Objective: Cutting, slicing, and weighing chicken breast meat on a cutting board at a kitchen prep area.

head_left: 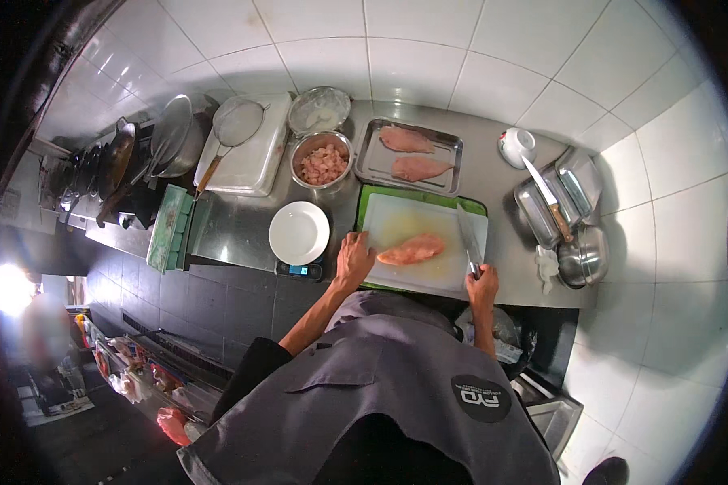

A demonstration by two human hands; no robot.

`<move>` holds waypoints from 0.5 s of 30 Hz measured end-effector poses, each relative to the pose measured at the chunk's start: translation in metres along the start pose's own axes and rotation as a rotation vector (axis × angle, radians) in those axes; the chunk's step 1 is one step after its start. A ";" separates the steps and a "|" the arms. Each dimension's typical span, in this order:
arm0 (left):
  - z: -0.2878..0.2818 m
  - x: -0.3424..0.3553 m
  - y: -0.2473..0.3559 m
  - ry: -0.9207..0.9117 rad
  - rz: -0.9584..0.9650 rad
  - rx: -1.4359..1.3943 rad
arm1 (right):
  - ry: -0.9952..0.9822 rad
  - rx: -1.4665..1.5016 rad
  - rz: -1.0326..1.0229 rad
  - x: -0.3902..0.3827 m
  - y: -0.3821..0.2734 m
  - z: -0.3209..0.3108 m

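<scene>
A raw chicken breast [412, 249] lies on a white cutting board [392, 212] with a green border, which is wet with yellowish juice. My left hand [354, 259] rests at the board's left edge, fingers loosely extended and holding nothing, its thumb side close to the breast's left end. On the right side of the board, my right hand [483, 285] is closed round the handle of a kitchen knife [467, 233]. The blade points away from me, apart from the meat. Behind the board, a metal tray [370, 167] bears two more chicken breasts [421, 168].
Left of the board, a white plate [299, 233] sits on a digital scale [299, 271]. Beyond it stands a steel bowl [346, 168] of diced chicken. At right are steel containers [534, 212], another knife [546, 190] and a small bowl [516, 145]. A strainer [239, 123] lies far left.
</scene>
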State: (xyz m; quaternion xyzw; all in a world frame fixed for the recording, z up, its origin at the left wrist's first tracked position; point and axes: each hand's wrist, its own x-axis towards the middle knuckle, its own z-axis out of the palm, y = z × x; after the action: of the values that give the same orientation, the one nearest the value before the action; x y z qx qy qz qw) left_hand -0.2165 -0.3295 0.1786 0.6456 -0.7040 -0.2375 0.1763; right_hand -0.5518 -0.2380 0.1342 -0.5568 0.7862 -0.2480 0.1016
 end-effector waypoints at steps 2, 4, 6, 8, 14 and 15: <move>0.001 -0.006 -0.001 -0.025 -0.059 -0.006 | 0.024 0.028 -0.013 0.001 0.001 0.001; 0.001 -0.012 -0.003 0.027 -0.064 -0.097 | 0.045 0.057 -0.035 0.006 -0.004 0.000; 0.003 -0.017 -0.003 0.056 -0.093 -0.075 | 0.018 0.120 -0.020 0.012 -0.009 -0.002; 0.002 -0.020 -0.001 0.126 -0.067 -0.029 | 0.006 0.119 -0.038 0.015 -0.014 -0.007; -0.005 -0.011 -0.012 -0.031 -0.210 -0.112 | -0.027 0.163 -0.052 0.014 0.002 -0.005; -0.006 -0.013 -0.009 -0.029 -0.219 -0.110 | -0.049 0.145 -0.060 0.015 0.002 -0.005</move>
State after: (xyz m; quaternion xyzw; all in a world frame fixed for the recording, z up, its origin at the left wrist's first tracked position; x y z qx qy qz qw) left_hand -0.2041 -0.3178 0.1792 0.7045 -0.6177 -0.3029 0.1742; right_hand -0.5612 -0.2496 0.1388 -0.5771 0.7465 -0.2937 0.1533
